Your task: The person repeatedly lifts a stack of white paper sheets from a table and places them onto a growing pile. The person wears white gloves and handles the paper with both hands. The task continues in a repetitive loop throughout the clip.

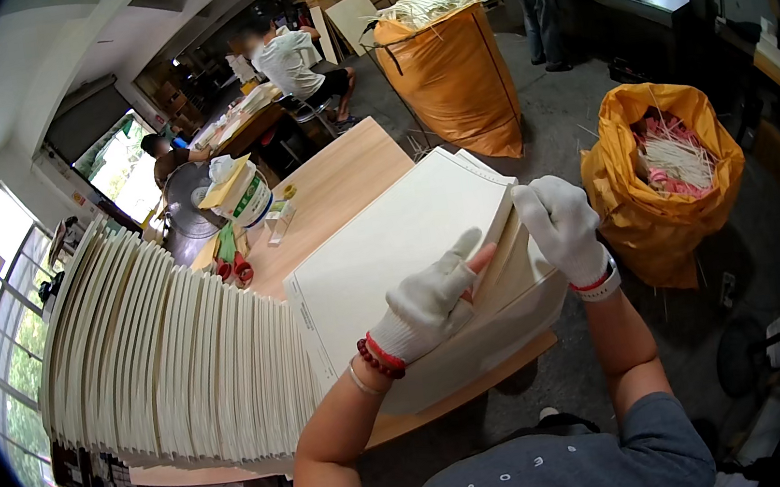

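A thick stack of white paper sheets (398, 233) lies on the wooden table in front of me, with thin printed lines along its edges. My left hand (427, 307), in a white glove, rests on the stack's near side. Its thumb and a bare fingertip stretch out at the lifted edge of the sheets; its other fingers are partly hidden. At the right corner my gloved right hand (558, 223) is closed on the sheets, which bend upward there. To the left, a long fanned row of white paper bundles (169, 348) leans across the table.
On the wooden table (342, 171) stand a white bucket (243, 198) and red-handled tools (235, 267). Orange sacks of paper strips, one tall (453, 80) and one lower (667, 200), stand beyond and right. Several people work in the background; a fan (745, 356) stands at lower right.
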A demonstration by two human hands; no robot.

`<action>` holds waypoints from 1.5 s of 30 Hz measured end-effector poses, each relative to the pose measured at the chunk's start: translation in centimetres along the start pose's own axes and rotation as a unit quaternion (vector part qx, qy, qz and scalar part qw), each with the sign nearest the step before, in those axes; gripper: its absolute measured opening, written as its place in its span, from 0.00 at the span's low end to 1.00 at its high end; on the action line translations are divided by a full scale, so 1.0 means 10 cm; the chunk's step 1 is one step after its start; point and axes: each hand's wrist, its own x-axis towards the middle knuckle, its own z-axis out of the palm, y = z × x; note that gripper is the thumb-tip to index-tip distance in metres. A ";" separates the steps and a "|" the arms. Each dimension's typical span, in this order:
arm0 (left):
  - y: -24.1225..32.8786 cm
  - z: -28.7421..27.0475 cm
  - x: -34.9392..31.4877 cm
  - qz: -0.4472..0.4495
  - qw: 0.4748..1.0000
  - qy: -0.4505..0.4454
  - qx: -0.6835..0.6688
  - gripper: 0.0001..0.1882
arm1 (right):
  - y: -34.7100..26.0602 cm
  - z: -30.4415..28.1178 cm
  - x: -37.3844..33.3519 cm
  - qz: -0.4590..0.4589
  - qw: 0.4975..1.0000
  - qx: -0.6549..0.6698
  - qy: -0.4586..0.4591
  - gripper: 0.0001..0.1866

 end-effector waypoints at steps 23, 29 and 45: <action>-0.04 0.08 0.04 0.034 0.999 0.030 -0.007 0.23 | 0.00 0.04 0.00 -0.097 0.988 -0.117 0.039 0.04; -0.03 0.10 0.02 0.016 0.997 0.054 -0.054 0.29 | 0.03 0.02 -0.04 -0.018 1.000 -0.009 0.020 0.04; -0.12 0.13 0.02 0.076 0.995 0.045 -0.045 0.25 | -0.02 0.05 -0.04 0.020 0.999 0.004 0.045 0.07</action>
